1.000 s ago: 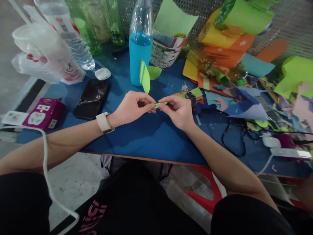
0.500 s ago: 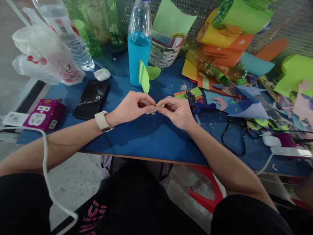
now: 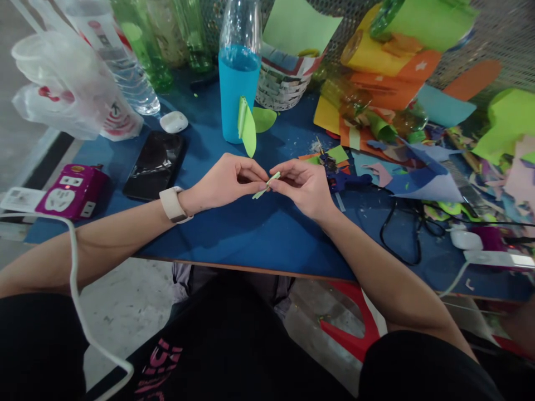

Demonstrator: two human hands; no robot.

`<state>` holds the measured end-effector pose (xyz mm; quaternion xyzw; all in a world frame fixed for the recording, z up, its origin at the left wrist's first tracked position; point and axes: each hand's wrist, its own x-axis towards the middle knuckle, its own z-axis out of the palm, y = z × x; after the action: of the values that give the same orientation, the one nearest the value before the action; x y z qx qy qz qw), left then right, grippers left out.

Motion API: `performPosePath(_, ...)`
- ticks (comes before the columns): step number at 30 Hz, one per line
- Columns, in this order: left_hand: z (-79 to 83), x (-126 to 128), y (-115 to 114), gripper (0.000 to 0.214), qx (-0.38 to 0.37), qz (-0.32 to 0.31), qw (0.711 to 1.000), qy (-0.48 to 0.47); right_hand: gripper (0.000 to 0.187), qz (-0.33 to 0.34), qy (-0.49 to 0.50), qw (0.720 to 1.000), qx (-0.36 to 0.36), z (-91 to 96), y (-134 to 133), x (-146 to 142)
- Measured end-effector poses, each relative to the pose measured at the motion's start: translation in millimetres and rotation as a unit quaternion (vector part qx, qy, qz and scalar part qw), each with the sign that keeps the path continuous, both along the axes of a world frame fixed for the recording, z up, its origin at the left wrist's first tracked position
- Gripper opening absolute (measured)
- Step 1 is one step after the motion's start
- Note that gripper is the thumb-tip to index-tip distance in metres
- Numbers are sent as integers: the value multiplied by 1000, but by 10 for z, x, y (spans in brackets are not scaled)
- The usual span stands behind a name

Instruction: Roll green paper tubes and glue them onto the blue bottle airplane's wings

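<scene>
A thin light-green paper strip is pinched between both my hands above the blue table. My left hand, with a pale watch on its wrist, has its fingers curled and its fingertips on the strip's left part. My right hand pinches the strip's right end between thumb and forefinger. The strip slants, its left end lower. Just beyond my hands stands a bottle wrapped in blue paper with green paper leaves stuck to it.
A black phone, a white earbud case, a magenta power strip and a plastic bag lie left. A blue glue gun, black cables and heaps of coloured paper fill the right. A woven basket stands behind.
The strip has tipped from level to slanted, its left end now lower. Both hands stayed close together and shifted slightly; the view moved a little.
</scene>
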<state>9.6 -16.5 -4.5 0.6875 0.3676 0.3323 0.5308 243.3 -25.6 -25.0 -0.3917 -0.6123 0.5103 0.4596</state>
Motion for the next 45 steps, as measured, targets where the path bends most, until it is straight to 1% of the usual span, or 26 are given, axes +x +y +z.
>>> performPosePath(4,7,-6,7,20,6,-5,1000,11,47,6,-3,1000,0,-10,6,13)
performPosePath(8,-7,-9,8,24,0,-14,1000,10,54,-6,-44,999,-12,-8,-1,33)
performPosePath(11,-19,-8,2,27,-13,-25,1000,3,56,3,-74,997,-16,8,-11,45)
performPosePath(14,-34,2,-5,30,-26,-24,999,-2,56,25,-114,993,1,119,-15,97)
performPosePath(16,-51,12,-6,29,-30,-17,999,-6,46,11,-173,984,47,280,0,209)
performPosePath(17,-62,18,-5,28,-32,-13,999,-12,37,-10,-218,973,77,380,14,299)
performPosePath(18,-73,24,-3,28,-34,-9,999,-20,25,-37,-275,955,108,484,34,413)
performPosePath(19,-86,29,-1,28,-37,-5,999,-29,14,-61,-343,928,134,583,57,548)
performPosePath(20,-98,34,1,29,-39,-1,999,-37,6,-76,-417,894,143,668,84,698)
performPosePath(22,-116,42,5,31,-44,5,998,-46,10,-72,-559,816,126,770,146,1016)
performPosePath(23,-122,45,6,31,-47,6,998,-47,14,-75,-609,782,110,780,178,1165)
performPosePath(24,-126,47,6,31,-49,6,998,-45,20,-70,-642,759,86,765,210,1299)
performPosePath(25,-128,47,6,31,-51,5,998,-43,28,-53,-661,746,63,731,239,1412)
performPosePath(26,-130,47,7,31,-52,5,998,-42,37,-30,-668,742,46,683,265,1501)
performPosePath(28,-134,45,9,32,-54,5,998,-44,45,-3,-667,744,22,577,306,1610)
performPosePath(30,-138,42,12,31,-56,4,997,-50,49,-4,-662,749,5,490,338,1644)
performPosePath(32,-139,41,14,31,-60,2,997,-53,54,0,-663,749,1,441,363,1639)
performPosePath(34,-136,42,14,31,-66,3,996,-52,55,24,-663,748,16,435,380,1624)
performPosePath(36,-128,43,12,32,-70,5,996,-47,47,36,-656,753,37,468,380,1609)
performPosePath(38,-120,44,10,33,-69,4,997,-45,41,18,-641,765,58,528,359,1588)
performPosePath(42,-109,46,7,32,-68,2,996,-57,46,-71,-583,802,109,616,300,1530)
performPosePath(43,-107,46,7,32,-69,4,996,-59,46,-83,-575,806,114,615,291,1516)
performPosePath(45,-104,45,7,32,-70,7,996,-61,44,-83,-577,804,113,591,285,1492)
